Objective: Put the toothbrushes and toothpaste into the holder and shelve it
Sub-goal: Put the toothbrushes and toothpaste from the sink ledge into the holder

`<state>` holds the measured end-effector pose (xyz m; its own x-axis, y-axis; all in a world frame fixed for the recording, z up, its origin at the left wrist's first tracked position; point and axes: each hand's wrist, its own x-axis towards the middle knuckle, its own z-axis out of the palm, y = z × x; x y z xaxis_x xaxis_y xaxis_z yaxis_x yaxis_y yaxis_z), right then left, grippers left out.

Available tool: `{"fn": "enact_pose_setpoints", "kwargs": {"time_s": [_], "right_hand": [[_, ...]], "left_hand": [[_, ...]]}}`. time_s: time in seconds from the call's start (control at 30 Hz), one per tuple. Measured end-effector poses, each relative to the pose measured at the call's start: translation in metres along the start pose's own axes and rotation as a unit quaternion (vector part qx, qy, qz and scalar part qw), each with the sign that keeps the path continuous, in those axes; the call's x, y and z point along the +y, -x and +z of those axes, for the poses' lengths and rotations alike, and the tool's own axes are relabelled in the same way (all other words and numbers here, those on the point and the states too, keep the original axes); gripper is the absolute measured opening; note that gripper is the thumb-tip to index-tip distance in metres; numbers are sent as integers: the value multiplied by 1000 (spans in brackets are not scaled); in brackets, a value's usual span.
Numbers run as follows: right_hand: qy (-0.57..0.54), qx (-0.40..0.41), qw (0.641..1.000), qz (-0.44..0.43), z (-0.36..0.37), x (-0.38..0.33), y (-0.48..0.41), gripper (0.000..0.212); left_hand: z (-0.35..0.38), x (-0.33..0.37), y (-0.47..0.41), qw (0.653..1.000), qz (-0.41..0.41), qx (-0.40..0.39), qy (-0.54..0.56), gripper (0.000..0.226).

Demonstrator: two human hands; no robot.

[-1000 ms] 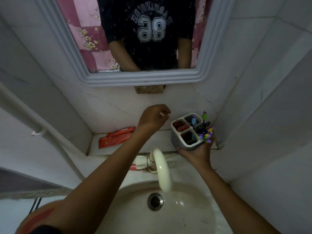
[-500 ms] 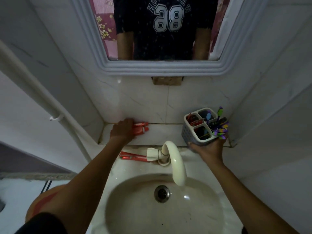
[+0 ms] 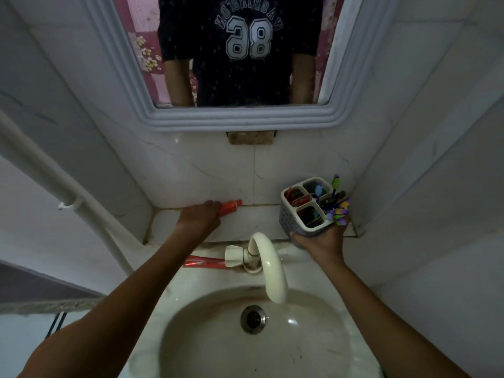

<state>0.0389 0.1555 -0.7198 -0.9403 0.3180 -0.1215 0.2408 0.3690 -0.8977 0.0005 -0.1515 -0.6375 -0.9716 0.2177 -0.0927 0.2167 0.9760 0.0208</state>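
My right hand (image 3: 324, 241) grips a grey four-compartment holder (image 3: 293, 219) from below, just above the right end of the tiled ledge (image 3: 256, 222). Several toothbrushes (image 3: 336, 205) with purple, green and blue ends stick out of its right compartments, and something red lies in the back-left one. My left hand (image 3: 200, 218) is closed over an orange-red toothpaste tube (image 3: 230, 206) lying on the ledge against the wall; only its cap end shows. Another red tube (image 3: 204, 261) lies on the basin rim left of the tap.
A cream curved tap (image 3: 268, 266) rises between my arms over the white basin (image 3: 191, 336) and its drain (image 3: 253, 319). A framed mirror (image 3: 237, 115) hangs above the ledge. A white pipe (image 3: 54, 184) runs down the left wall.
My left hand moved from beside the holder down-left to the ledge and closed over the toothpaste tube. The holder has stayed in my right hand.
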Motion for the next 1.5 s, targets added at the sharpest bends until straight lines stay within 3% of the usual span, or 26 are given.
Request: {"fn": "enact_pose_setpoints", "kwargs": {"time_s": [0.13, 0.23, 0.37, 0.5, 0.67, 0.8, 0.9, 0.97, 1.03, 1.17, 1.27, 1.33, 1.5], "right_hand": [[-3, 14, 1000, -5, 0, -6, 4, 80], [-87, 36, 996, -7, 3, -10, 2, 108], [-115, 35, 992, -38, 5, -4, 2, 125], [-130, 15, 991, -42, 6, -7, 1, 118], [-111, 33, 992, -49, 4, -6, 5, 123], [-96, 37, 993, -65, 5, -7, 2, 130], [-57, 15, 998, -20, 1, -9, 4, 116], [-18, 1, 1000, -12, 0, -3, 3, 107], [-14, -2, 1000, -11, 1, 1, 1, 105], [-76, 44, 996, -25, 10, -2, -3, 131], [-76, 31, 996, -19, 11, 0, -5, 131], [-73, 34, 996, -26, 10, 0, -6, 130], [-81, 36, 996, -20, 11, 9, -8, 133]], "left_hand": [[-46, 37, -7, 981, 116, 153, 8, 44], [-98, 78, -22, 958, 182, 217, -37, 47], [-140, 137, -54, 948, 238, 124, -172, 36], [-141, 171, -77, 890, 311, 61, -329, 21], [-125, 180, -99, 817, 414, 93, -390, 21], [-115, 162, -110, 807, 466, 231, -279, 40], [-100, 124, -93, 832, 409, 355, -119, 38], [-82, 88, -72, 871, 322, 367, -49, 37], [-53, 47, -49, 924, 227, 308, 8, 34], [11, -19, -16, 992, 59, 109, 39, 38], [39, -38, -11, 999, -15, 1, 30, 51], [44, -39, -17, 998, -43, -21, 43, 51], [46, -32, -32, 998, -20, -63, -19, 45]]}}
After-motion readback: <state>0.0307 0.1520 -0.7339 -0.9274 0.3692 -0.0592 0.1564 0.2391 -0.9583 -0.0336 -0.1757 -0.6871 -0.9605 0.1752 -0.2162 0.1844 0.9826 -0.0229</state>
